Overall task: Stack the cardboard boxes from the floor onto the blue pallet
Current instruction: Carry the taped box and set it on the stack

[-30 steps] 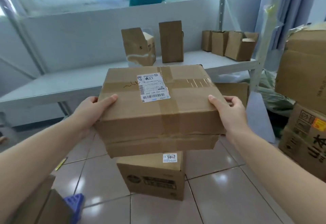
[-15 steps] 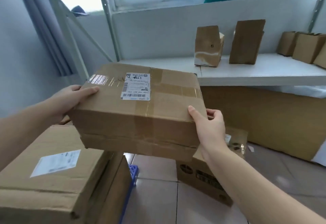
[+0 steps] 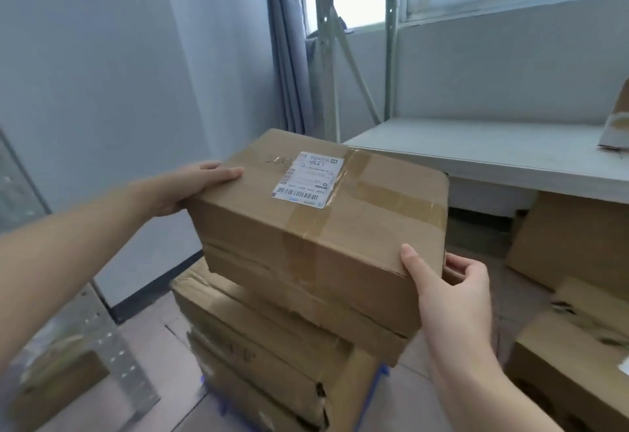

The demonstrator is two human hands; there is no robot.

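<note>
Holding a taped box [image 3: 326, 213] with left hand [image 3: 200, 183] and right hand [image 3: 452, 292] gripping its two sides, just above a stack [image 3: 258, 346] on a blue pallet [image 3: 372, 394].

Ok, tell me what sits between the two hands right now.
In the head view, only the taped cardboard box lies between them: the left hand grips its far left edge and the right hand its near right corner, above the stack of boxes.
</note>
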